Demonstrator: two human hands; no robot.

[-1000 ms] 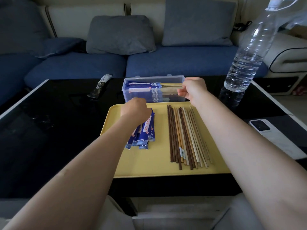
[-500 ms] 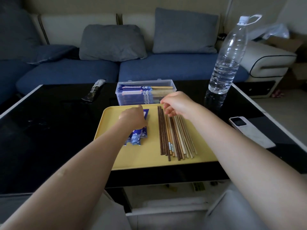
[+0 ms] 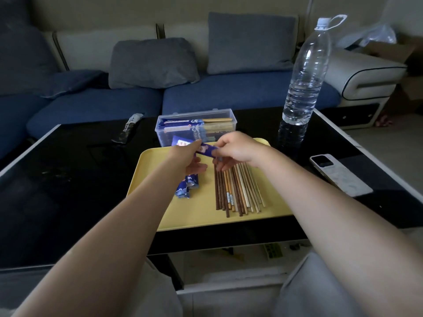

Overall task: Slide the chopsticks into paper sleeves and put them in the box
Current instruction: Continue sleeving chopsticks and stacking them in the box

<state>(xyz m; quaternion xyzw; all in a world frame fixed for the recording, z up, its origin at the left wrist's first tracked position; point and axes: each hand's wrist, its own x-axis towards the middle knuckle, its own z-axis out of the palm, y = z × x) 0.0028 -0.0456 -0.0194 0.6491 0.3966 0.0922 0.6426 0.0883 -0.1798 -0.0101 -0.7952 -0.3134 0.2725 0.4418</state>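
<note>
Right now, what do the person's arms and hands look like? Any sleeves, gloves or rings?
Both arms are bare all the way up the picture: no sleeves show. The left hand and right hand wear no gloves, and I see no watch, bracelet or ring, though the fingers are a bit blurred. Light grey clothing covers the lap below.

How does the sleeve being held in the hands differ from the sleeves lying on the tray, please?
The held sleeve is lifted above the yellow tray, gripped by the left hand and right hand; the sleeves on the tray lie untouched. The held sleeve runs crosswise, while the sleeves on the tray point roughly toward the camera in a loose pile. Both are blue printed paper.
</note>
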